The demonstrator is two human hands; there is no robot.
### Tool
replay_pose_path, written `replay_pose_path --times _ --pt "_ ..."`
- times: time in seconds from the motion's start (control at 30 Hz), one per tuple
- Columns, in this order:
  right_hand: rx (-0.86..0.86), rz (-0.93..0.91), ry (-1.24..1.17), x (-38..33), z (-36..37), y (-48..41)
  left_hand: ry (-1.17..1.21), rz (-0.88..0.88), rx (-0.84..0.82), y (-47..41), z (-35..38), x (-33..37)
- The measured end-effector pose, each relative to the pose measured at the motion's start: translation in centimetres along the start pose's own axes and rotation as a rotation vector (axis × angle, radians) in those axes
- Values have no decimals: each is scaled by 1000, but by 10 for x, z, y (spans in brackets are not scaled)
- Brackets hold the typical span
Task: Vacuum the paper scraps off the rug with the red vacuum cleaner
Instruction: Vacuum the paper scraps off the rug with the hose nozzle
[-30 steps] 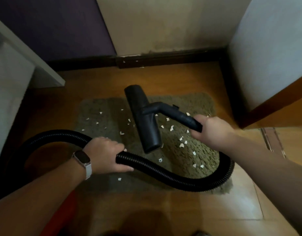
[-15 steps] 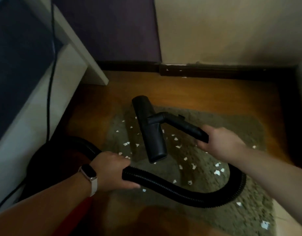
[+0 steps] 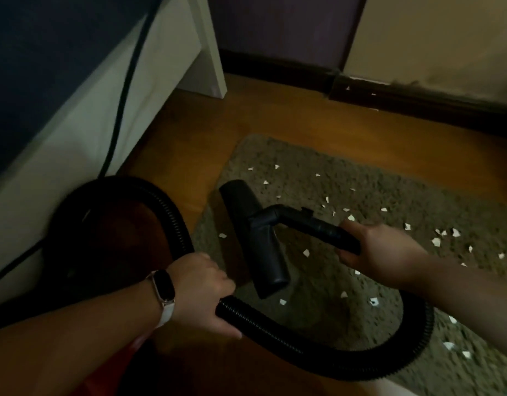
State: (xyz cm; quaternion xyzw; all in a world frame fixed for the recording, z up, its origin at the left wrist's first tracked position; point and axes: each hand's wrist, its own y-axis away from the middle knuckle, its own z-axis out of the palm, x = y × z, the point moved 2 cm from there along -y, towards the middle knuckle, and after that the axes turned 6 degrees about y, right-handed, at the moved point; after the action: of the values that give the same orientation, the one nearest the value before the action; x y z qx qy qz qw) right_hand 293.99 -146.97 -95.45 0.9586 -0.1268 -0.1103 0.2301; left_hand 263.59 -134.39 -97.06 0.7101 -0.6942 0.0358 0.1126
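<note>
Near the rug edge, left fingers clamp hose, right fingers clamp wand.

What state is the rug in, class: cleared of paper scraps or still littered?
Littered. White paper scraps lie scattered over the rug, on both sides of the black nozzle.

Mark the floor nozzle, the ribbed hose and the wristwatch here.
floor nozzle (image 3: 271, 270), head view, lower half of its body.
ribbed hose (image 3: 346, 365), head view, bottom of its loop.
wristwatch (image 3: 163, 285), head view, its dark face.
</note>
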Motion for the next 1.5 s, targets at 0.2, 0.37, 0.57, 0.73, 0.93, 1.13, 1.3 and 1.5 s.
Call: replay_pose_path --times 0.2,0.37,0.57,0.73,0.93,1.13,1.3,1.5 --pt "62 61 -13 -24 2 -8 -97 139 62 24 9 -23" --pt "30 83 52 -45 -8 -3 -137 195 48 25 -1 -31" --pt "16 90 115 -61 -22 0 -131 125 -76 27 -4 -39" --pt "72 70 114 -55 -5 -22 -102 83 163 30 6 -48" --pt "83 5 74 -54 6 -37 31 -29 234 50 1 -29" --pt "111 -31 83 -58 17 -54 113 -91 253 59 -3 -25" --pt "159 -89 130 -68 27 -57 90 -86 220 57 5 -23" --pt "114 -92 203 -65 41 -62 95 -65 181 45 16 -26"
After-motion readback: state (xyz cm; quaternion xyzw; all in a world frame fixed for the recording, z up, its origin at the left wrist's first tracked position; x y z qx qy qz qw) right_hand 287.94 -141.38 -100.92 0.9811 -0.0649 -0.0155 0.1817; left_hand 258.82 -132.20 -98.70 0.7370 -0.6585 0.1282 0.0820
